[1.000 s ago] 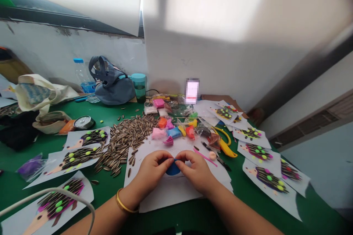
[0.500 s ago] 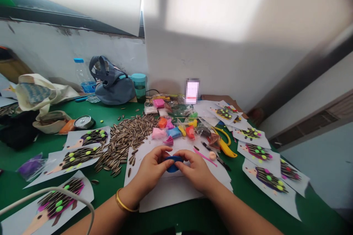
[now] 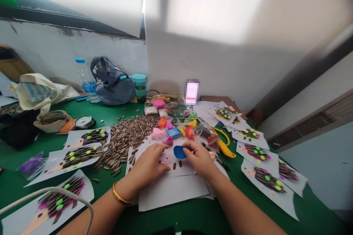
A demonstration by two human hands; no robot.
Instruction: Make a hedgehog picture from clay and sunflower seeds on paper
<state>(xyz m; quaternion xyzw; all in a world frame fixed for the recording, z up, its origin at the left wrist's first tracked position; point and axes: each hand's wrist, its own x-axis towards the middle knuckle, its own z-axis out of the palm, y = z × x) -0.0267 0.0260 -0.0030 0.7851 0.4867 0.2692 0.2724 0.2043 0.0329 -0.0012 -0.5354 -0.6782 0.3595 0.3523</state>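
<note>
Between the thumb and fingers of my right hand (image 3: 197,158) is a flat blue oval of modelling clay (image 3: 179,152), held just above the paper. My left hand (image 3: 150,163) rests on the white paper (image 3: 173,194) with thumb and fingers apart and nothing between them. On the sheet between my hands lie a pink clay face piece (image 3: 164,160) with a dark eye and two small brown clay pieces (image 3: 177,164). Bagged clay in several colours, including a blue packet (image 3: 174,132), lies just beyond my hands.
A heap of striped sunflower seeds (image 3: 127,132) spreads left of the paper. Finished hedgehog pictures lie left (image 3: 60,202) and right (image 3: 266,180). Yellow-handled scissors (image 3: 226,148) lie right of the packets. A blue-grey bag (image 3: 114,86) and a teal-lidded cup (image 3: 140,88) stand behind.
My left hand has let go of the blue clay and moved left, opening out. My right hand now holds the oval alone, tilted, and the pink and brown pieces have come into sight.
</note>
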